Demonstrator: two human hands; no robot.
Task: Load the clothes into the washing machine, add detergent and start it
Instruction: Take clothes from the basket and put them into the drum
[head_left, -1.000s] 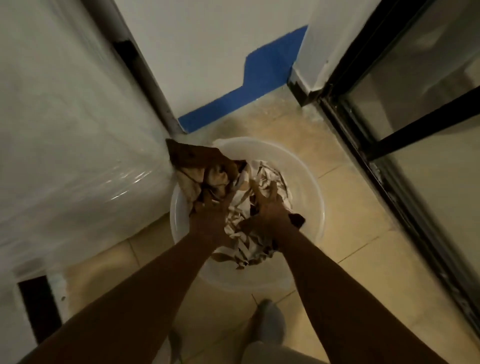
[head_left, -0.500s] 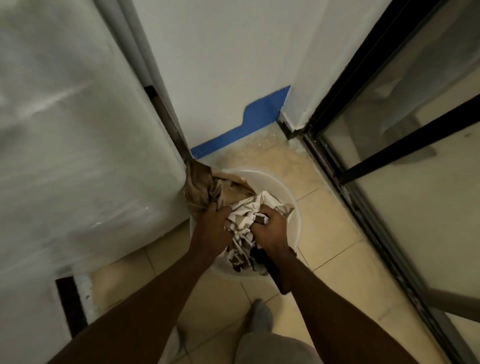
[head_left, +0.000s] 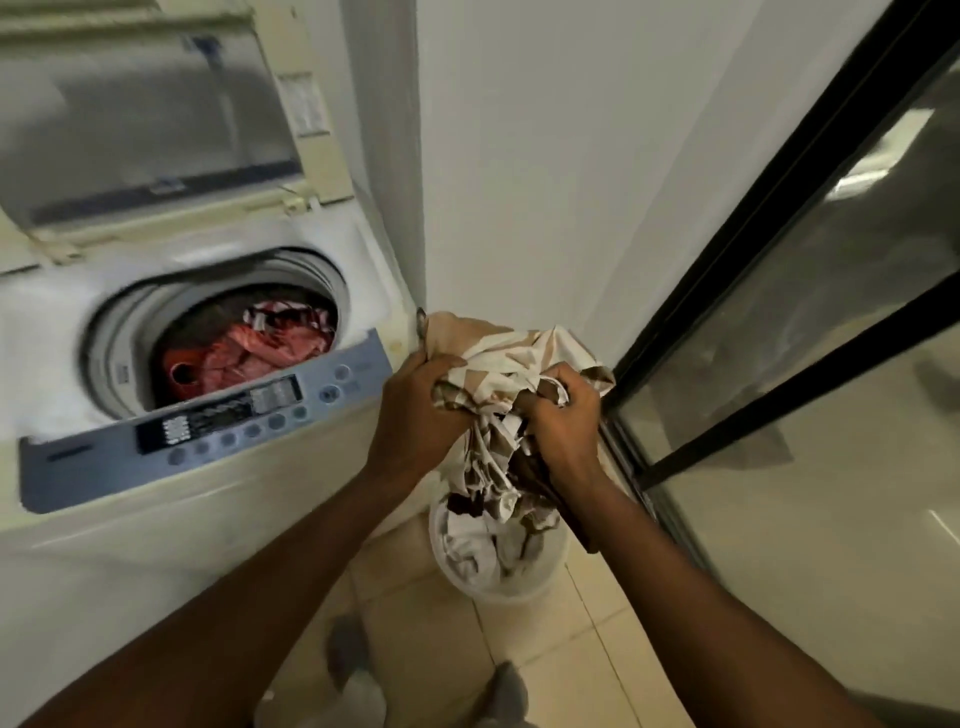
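Observation:
A top-loading washing machine (head_left: 218, 519) stands at the left with its lid (head_left: 140, 124) raised. Red patterned clothes (head_left: 244, 353) lie in its drum. My left hand (head_left: 415, 415) and my right hand (head_left: 563, 421) both grip a bundle of beige and white patterned clothes (head_left: 514, 364), held up to the right of the machine at the height of its control panel (head_left: 208, 421). The bundle's lower end hangs into a white plastic basin (head_left: 524, 582) on the floor, where more cloth lies.
A white wall rises behind the bundle. A black-framed glass sliding door (head_left: 779, 322) runs along the right side. The floor is beige tile (head_left: 452, 649). My feet in grey socks (head_left: 353, 660) stand in front of the machine.
Both hands closed on the clothes in the basin and lifted the bundle up. My view rose from the floor, bringing the open washing machine into sight.

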